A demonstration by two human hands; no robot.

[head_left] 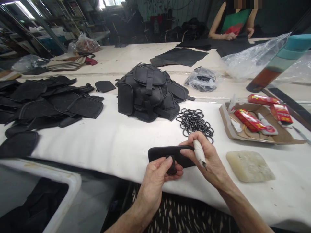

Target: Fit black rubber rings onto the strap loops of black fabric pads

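My left hand (157, 174) is closed, its thumb and fingers pinching a short black strap (173, 165) with what looks like a black ring at its lower end. The strap lies against a black stitched panel (155, 152) with rounded corners, held up just above the table's front edge. At the panel's right end, my right hand (206, 155) is closed on its edge. That same hand also keeps a white-wrapped handle (199, 152) with a short pointed tip tucked in it. Just beyond lies a heap of black D-rings (194, 121).
A pile of black panels with straps (148, 87) stands mid-table; more panels (48, 100) lie left. To the right are a cardboard tray (233, 136) with red boxes, a yellowish block (250, 166) and a tilted bottle (269, 71). Across the table a person (235, 22) handles black sheets.
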